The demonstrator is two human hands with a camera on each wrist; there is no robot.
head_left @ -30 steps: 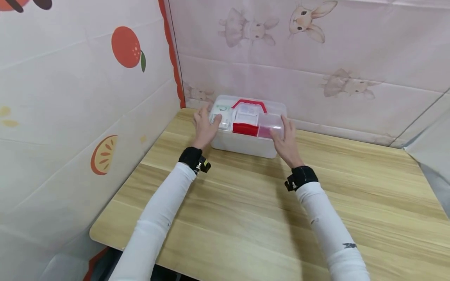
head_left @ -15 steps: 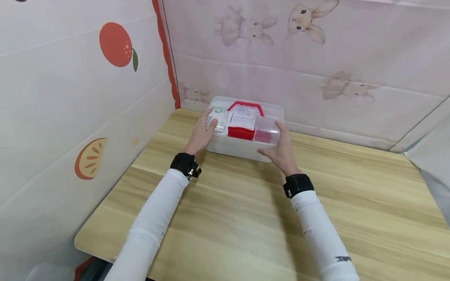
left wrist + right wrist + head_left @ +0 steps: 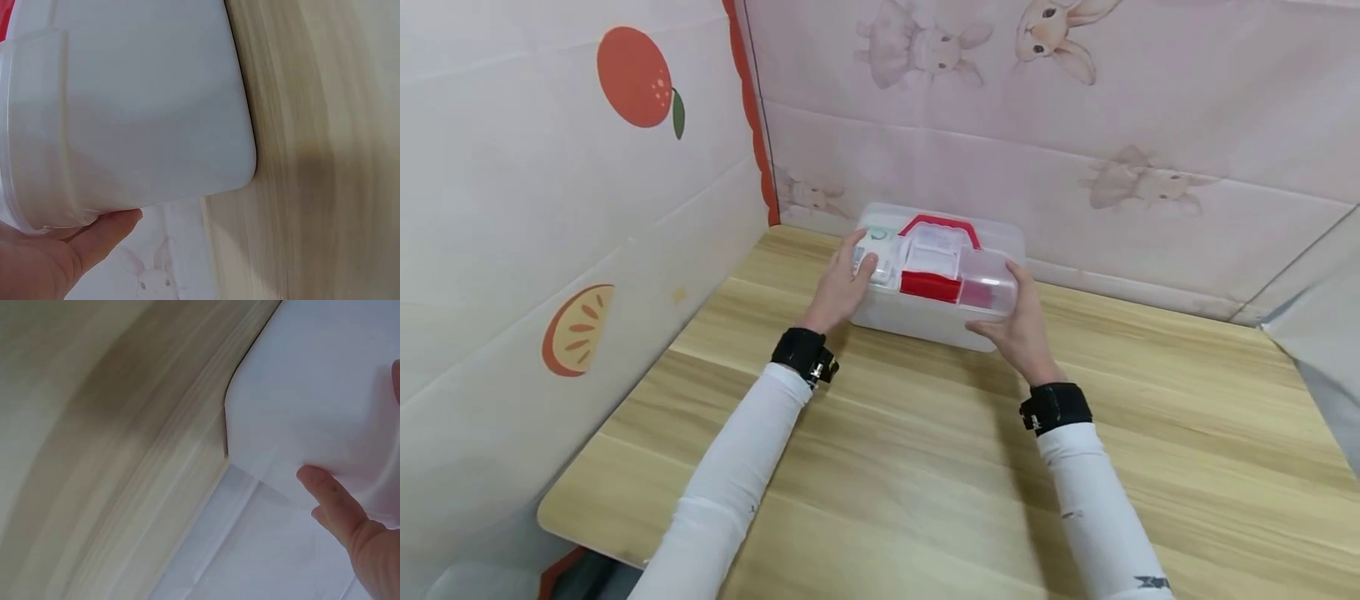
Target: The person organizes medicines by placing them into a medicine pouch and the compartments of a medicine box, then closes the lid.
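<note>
A translucent white plastic storage box (image 3: 917, 327) with a clear lid, a red carry handle (image 3: 942, 222) and a red latch (image 3: 930, 286) stands at the back of the wooden table. My left hand (image 3: 838, 287) grips its left end, thumb over the lid's front corner. Around the right end lies my right hand (image 3: 1021, 329), with the thumb against the front wall. In the left wrist view, a finger (image 3: 106, 234) reaches below the lid's rim onto the end wall. The right wrist view shows a fingertip (image 3: 312, 475) pressing the box's side. A white-and-green packet (image 3: 876, 254) shows through the lid.
The wooden table (image 3: 880, 475) extends in front of the box and to its right. Close behind stands a pink fabric wall (image 3: 925, 158) with rabbit prints. A white fabric wall (image 3: 490, 208) with fruit prints runs along the left side.
My right thumb has moved from the lid down to the front wall, and my left hand has closed in on its end. The box has shifted slightly to the right. The head view has shifted too.
</note>
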